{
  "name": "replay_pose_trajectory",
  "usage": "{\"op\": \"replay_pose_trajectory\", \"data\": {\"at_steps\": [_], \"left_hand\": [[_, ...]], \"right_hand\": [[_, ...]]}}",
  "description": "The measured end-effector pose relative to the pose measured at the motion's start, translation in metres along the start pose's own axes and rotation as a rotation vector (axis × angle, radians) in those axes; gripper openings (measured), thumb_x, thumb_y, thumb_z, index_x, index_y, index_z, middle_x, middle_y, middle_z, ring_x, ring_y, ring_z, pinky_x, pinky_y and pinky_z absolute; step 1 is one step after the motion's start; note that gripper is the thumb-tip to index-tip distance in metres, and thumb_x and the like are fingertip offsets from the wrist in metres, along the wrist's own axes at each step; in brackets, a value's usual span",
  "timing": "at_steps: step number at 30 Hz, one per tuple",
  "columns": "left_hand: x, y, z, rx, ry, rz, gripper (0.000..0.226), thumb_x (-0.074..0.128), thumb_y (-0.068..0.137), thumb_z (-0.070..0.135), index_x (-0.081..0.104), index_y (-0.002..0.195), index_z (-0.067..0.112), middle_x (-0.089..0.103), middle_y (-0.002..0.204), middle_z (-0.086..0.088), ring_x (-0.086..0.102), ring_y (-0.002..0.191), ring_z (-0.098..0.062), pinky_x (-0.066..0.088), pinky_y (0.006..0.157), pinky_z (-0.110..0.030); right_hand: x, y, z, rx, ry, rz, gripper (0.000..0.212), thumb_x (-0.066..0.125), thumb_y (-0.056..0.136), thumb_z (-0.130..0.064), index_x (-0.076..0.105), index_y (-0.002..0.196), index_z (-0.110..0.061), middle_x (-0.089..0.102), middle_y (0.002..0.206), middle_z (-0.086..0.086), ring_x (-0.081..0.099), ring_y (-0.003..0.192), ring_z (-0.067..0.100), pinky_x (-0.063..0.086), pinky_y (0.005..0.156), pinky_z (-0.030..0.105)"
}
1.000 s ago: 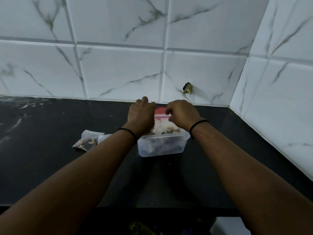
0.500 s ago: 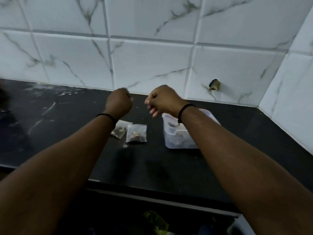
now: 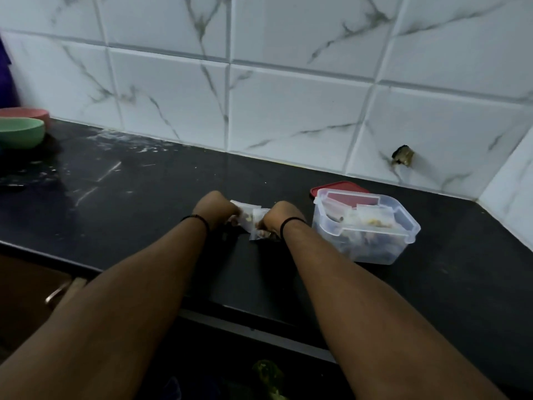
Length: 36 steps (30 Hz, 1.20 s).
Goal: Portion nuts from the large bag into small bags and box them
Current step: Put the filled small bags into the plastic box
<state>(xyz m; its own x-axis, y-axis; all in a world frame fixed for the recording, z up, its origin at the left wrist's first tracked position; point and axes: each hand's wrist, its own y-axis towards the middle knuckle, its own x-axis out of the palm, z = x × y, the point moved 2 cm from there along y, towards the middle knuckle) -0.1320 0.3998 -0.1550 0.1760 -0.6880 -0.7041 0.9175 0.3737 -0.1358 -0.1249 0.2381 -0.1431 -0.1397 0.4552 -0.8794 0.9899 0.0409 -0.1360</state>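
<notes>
Both hands down on the tabletop, side by side. Left hand curls round one small bag of nuts; right hand curls round a second small bag just nearer the body. The two bags touch or overlap between the hands; exactly how the fingers pinch them is hidden behind the knuckles.

Plastic box stands just to the right of the right hand, open, already holding several filled bags. Red lid lies behind it, toward the wall. The large bag is not in view.

Risks, as I judge them:
- Thin, slippery bags gripped low; if a seal is not fully pressed, squeezing could pop it and scatter nuts on the dark tabletop, where they are hard to spot.
- Lifting both at once, one may slip free since they overlap.
- The box looks light; a right wrist swinging across could nudge it or catch its near rim.
- The box is fairly full, so new bags may sit proud and foul the lid.

Room and edges:
- Tabletop front edge lies well back toward the body, under the forearms; low drop risk at the hands.
- Wall is beyond the hands, corner wall beyond the box to the right, so that side is tight.
- Open tabletop stretches left of the left hand, with a green bowl and a pink bowl well apart at the far left.
</notes>
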Motion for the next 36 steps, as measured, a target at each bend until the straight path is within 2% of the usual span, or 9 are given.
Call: {"op": "replay_pose_trajectory", "data": {"at_steps": [5, 9, 12, 16, 21, 26, 29, 33, 36], "left_hand": [[0.005, 0.002, 0.007, 0.018, -0.072, 0.015, 0.013, 0.067, 0.085, 0.012, 0.068, 0.087, -0.001, 0.067, 0.083, -0.014, 0.067, 0.080, -0.029, 0.050, 0.063, -0.029], [-0.003, 0.001, 0.006, 0.054, -0.360, 0.141, 0.016, 0.063, 0.078, -0.006, 0.056, 0.071, 0.006, 0.064, 0.071, -0.022, 0.062, 0.061, -0.030, 0.058, 0.057, -0.039], [-0.013, -0.016, 0.021, 0.075, -0.639, 0.174, 0.033, 0.061, 0.075, -0.015, 0.052, 0.099, 0.006, 0.064, 0.083, -0.028, 0.061, 0.056, -0.029, 0.055, 0.048, -0.036], [-0.015, -0.049, 0.077, 0.185, -0.805, 0.050, 0.040, 0.056, 0.078, -0.018, 0.053, 0.116, -0.006, 0.059, 0.079, -0.030, 0.061, 0.052, -0.029, 0.054, 0.047, -0.032], [0.021, -0.096, 0.148, 0.253, -0.775, -0.157, 0.038, 0.051, 0.087, -0.016, 0.040, 0.110, 0.012, 0.057, 0.076, -0.020, 0.054, 0.048, -0.025, 0.054, 0.055, -0.037], [0.063, -0.094, 0.174, 0.221, -0.589, -0.180, 0.047, 0.052, 0.084, -0.015, 0.036, 0.122, 0.008, 0.053, 0.105, -0.024, 0.060, 0.057, -0.030, 0.058, 0.055, -0.043], [0.073, -0.087, 0.185, 0.288, -0.360, -0.059, 0.040, 0.061, 0.077, -0.003, 0.046, 0.113, 0.006, 0.057, 0.102, -0.016, 0.059, 0.076, -0.027, 0.048, 0.052, -0.029], [0.080, -0.084, 0.191, 0.431, 0.159, -0.060, 0.027, 0.065, 0.071, 0.010, 0.064, 0.097, 0.010, 0.068, 0.091, -0.007, 0.064, 0.081, -0.024, 0.045, 0.063, -0.028], [0.085, -0.084, 0.191, 0.636, 0.552, 0.151, 0.040, 0.073, 0.076, 0.019, 0.061, 0.114, 0.022, 0.062, 0.108, -0.006, 0.059, 0.103, -0.029, 0.039, 0.079, -0.035]], "right_hand": [[-0.002, -0.007, 0.008, 0.014, 0.158, 0.136, 0.037, 0.076, 0.073, -0.024, 0.073, 0.107, -0.009, 0.074, 0.108, 0.009, 0.071, 0.101, 0.025, 0.055, 0.082, 0.029], [-0.010, -0.016, 0.012, -0.068, 0.283, 0.162, 0.043, 0.076, 0.060, -0.029, 0.073, 0.099, -0.012, 0.076, 0.094, 0.005, 0.073, 0.090, 0.024, 0.060, 0.080, 0.034], [-0.033, -0.037, 0.015, -0.183, 0.521, 0.201, 0.046, 0.086, 0.060, -0.028, 0.066, 0.098, -0.013, 0.073, 0.092, 0.003, 0.071, 0.087, 0.020, 0.060, 0.076, 0.035], [-0.099, -0.058, 0.044, -0.262, 0.719, 0.277, 0.048, 0.089, 0.069, -0.029, 0.057, 0.100, -0.014, 0.065, 0.094, 0.004, 0.067, 0.086, 0.019, 0.057, 0.073, 0.037], [-0.164, -0.048, 0.110, -0.114, 0.588, 0.355, 0.066, 0.088, 0.068, -0.038, 0.054, 0.114, -0.005, 0.065, 0.102, 0.013, 0.067, 0.098, 0.031, 0.054, 0.072, 0.039], [-0.177, -0.048, 0.153, -0.010, 0.319, 0.331, 0.078, 0.080, 0.083, -0.029, 0.032, 0.138, -0.001, 0.055, 0.131, 0.016, 0.061, 0.106, 0.027, 0.055, 0.089, 0.040], [-0.172, -0.038, 0.162, -0.006, 0.202, 0.327, 0.068, 0.078, 0.084, -0.031, 0.036, 0.130, -0.003, 0.061, 0.117, 0.013, 0.061, 0.097, 0.025, 0.056, 0.083, 0.040], [-0.167, -0.026, 0.160, -0.046, -0.001, 0.285, 0.065, 0.080, 0.081, -0.036, 0.043, 0.125, -0.006, 0.064, 0.109, 0.012, 0.063, 0.097, 0.027, 0.051, 0.073, 0.034], [-0.169, -0.021, 0.157, -0.180, -0.329, 0.458, 0.052, 0.082, 0.079, -0.037, 0.057, 0.114, -0.008, 0.064, 0.109, 0.013, 0.058, 0.104, 0.031, 0.048, 0.079, 0.037]]}}
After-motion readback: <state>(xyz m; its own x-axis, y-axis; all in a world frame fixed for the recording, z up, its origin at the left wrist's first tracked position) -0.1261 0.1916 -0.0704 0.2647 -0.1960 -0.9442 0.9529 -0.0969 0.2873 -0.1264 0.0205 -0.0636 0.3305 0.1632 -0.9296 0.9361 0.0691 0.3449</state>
